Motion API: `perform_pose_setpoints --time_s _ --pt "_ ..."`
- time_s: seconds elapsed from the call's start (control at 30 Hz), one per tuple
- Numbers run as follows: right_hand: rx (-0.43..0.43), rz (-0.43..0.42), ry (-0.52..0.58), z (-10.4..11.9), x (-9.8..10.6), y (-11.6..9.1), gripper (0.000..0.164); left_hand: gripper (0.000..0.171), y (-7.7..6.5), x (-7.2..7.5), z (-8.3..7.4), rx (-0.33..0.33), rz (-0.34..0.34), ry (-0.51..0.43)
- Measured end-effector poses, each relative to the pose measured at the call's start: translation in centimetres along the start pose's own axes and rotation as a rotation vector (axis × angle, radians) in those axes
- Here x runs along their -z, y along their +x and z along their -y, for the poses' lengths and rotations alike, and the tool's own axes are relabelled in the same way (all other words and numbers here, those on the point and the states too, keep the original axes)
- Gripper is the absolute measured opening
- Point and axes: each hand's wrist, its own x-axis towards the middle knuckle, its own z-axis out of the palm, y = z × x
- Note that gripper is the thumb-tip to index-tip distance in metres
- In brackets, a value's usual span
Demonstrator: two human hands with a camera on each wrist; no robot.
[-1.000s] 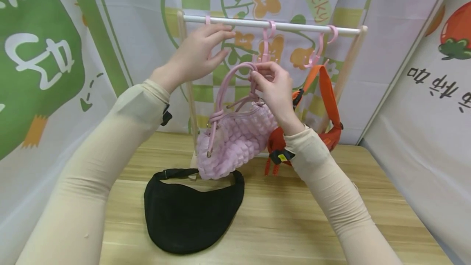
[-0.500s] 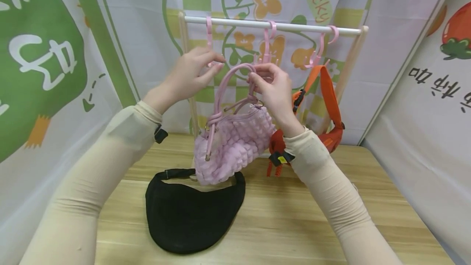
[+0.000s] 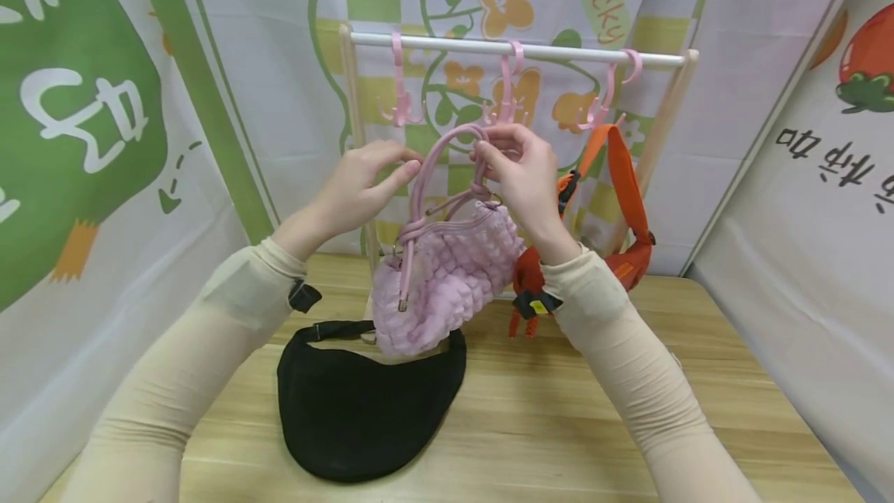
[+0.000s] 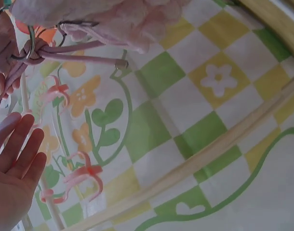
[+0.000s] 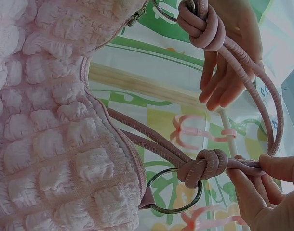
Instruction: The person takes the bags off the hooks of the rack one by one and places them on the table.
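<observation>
A puffy pink handbag [image 3: 447, 270] hangs tilted in the air from its tube handle [image 3: 417, 192]. My right hand [image 3: 520, 169] pinches the right part of that handle, just above a knot and a metal ring [image 5: 176, 191], between thumb and fingers. On the other side, my left hand [image 3: 359, 185] is beside the handle's left part with its fingers extended. The right wrist view shows the left hand's fingers [image 5: 226, 82] behind the handle and apparently not wrapped round it. Behind the bag, a pink hook [image 3: 400, 103] on the left of the rail holds nothing.
A metal rail [image 3: 447, 43] on wooden posts carries more pink hooks, one in the middle [image 3: 506, 99] and one at right. An orange bag [image 3: 625, 185] hangs from the right hook. A black bag [image 3: 363, 410] lies on the wooden table [image 3: 531, 433].
My left hand has come down from the rail, past the left hook, to the handbag's handle. The right hand keeps its pinch and stays nearly in place; the bag sways slightly.
</observation>
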Motion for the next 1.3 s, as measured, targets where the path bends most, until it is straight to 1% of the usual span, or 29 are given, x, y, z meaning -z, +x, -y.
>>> perform_pose_setpoints --time_s 0.1,0.23,0.3,0.4,0.5,0.57,0.63,0.7,0.8,0.93,1.07,1.3 --pt "-0.005 -0.002 0.006 0.0 -0.1 -0.1 0.022 0.038 -0.8 -0.3 -0.1 0.02 0.002 -0.071" --pt "-0.003 -0.003 0.005 -0.1 -0.2 -0.2 0.022 0.039 -1.8 -0.7 -0.4 0.043 0.055 -0.196" --pt "0.002 -0.003 0.004 -0.1 -0.2 -0.2 0.021 0.037 -2.2 -0.8 -0.6 0.072 0.082 -0.252" --pt "0.009 0.002 0.01 0.0 -0.4 -0.3 0.021 0.033 -2.6 -1.0 -0.8 0.128 0.11 -0.301" --pt "0.013 0.01 0.007 0.2 -0.5 -0.4 0.022 0.033 -2.9 -1.1 -1.0 0.187 0.132 -0.348" --pt "0.009 0.018 0.006 0.5 -0.6 -0.6 0.023 0.034 -3.1 -1.2 -1.2 0.218 0.14 -0.374" --pt "0.01 0.024 -0.006 1.2 -0.7 -1.0 0.022 0.036 -3.3 -1.2 -1.4 0.236 0.139 -0.403" --pt "0.009 0.027 -0.019 1.8 -0.8 -1.3 0.022 0.038 -3.5 -1.3 -1.6 0.237 0.137 -0.424" --pt "0.018 0.031 -0.041 2.5 -0.9 -1.6 0.021 0.037 -3.6 -1.4 -1.7 0.214 0.127 -0.442" --pt "0.031 0.038 -0.028 1.6 -0.9 -1.1 0.021 0.034 -3.7 -1.5 -1.6 0.192 0.111 -0.449" --pt "0.047 0.039 -0.017 0.6 -0.9 -0.6 0.021 0.032 -3.9 -1.4 -1.4 0.203 0.09 -0.463" --pt "0.031 0.048 -0.031 0.2 -0.6 -0.8 0.021 0.029 -4.4 -1.0 -0.9 0.222 0.066 -0.444"
